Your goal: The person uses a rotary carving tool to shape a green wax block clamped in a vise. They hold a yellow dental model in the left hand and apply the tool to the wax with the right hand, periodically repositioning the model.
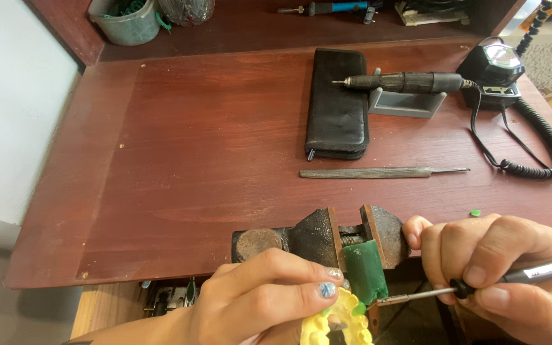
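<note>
Broad reddish-brown wooden surface (193, 160), worn and matte. At its near edge, a rusty iron vise (327, 239) clamped on a green wax block (365, 271). Far right, a black zip case (338, 105), a flat steel file (378, 172) lying left-right, a rotary handpiece (404, 82) on a grey stand. Right hand (506, 268), grip closed around a slim pen-like tool (480, 285), long axis near-horizontal, tip pointing left at the block's lower end. Left hand (257, 300) nearer, fingers pinched on a lumpy yellow piece (333, 322) just left of that tip.

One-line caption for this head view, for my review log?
Left hand steadies a yellow piece beside green wax clamped in a bench vise; right hand applies a pen-like tool.
</note>
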